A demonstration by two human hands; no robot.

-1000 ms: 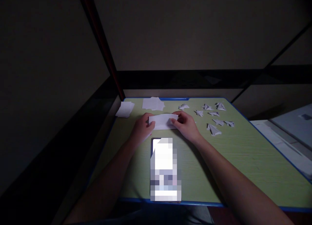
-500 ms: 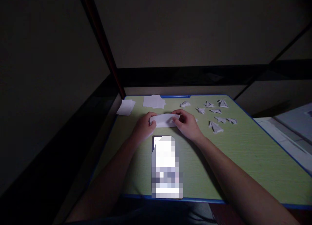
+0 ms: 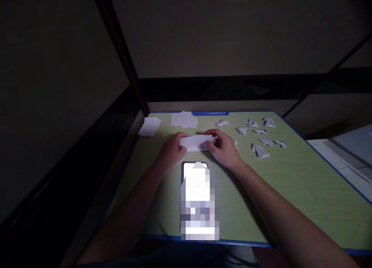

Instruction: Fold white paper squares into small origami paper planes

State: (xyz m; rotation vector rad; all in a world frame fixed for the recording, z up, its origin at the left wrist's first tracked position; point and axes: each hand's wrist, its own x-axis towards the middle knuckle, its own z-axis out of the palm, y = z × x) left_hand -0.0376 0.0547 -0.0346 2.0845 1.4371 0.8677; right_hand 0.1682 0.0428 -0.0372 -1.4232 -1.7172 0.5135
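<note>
A white sheet of paper (image 3: 197,143), folded into a long strip, lies across the green table (image 3: 290,182) between my hands. My left hand (image 3: 171,152) pinches its left end with fingers curled over the edge. My right hand (image 3: 225,148) grips the right end, thumb on the front and fingers over the top. A lit phone (image 3: 199,200) lies flat on the table just below the paper, between my forearms.
Two stacks of white paper sit at the back: one at the left corner (image 3: 149,126), one beside it (image 3: 183,119). Several small folded paper planes (image 3: 260,134) are scattered at the back right. Dark bed rails and a red post (image 3: 122,51) frame the table.
Both hands have kept hold of the paper; the fold has flattened into a narrower strip. The camera view shifted slightly.
</note>
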